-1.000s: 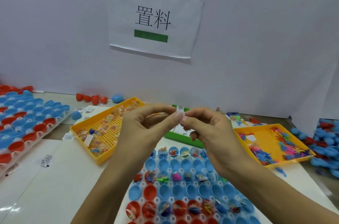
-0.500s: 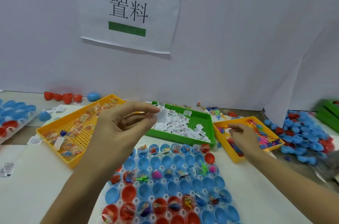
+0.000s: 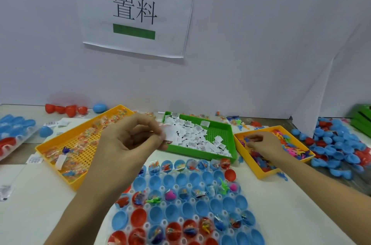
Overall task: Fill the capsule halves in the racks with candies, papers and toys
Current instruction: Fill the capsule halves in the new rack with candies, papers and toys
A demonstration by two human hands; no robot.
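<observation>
Left hand (image 3: 130,140): pinches small white paper slips (image 3: 167,135); blue plastic capsule rack (image 3: 180,200) directly below.
Right hand (image 3: 261,144): fingers curled into small colourful plastic toys (image 3: 289,144); grasp unclear.

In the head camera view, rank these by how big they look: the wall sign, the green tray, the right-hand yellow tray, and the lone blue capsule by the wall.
1. Wall sign, clearly largest.
2. Green tray and right-hand yellow tray: too alike to rank, and wide-angle distortion adds doubt.
3. Blue capsule, smallest by far.
</observation>
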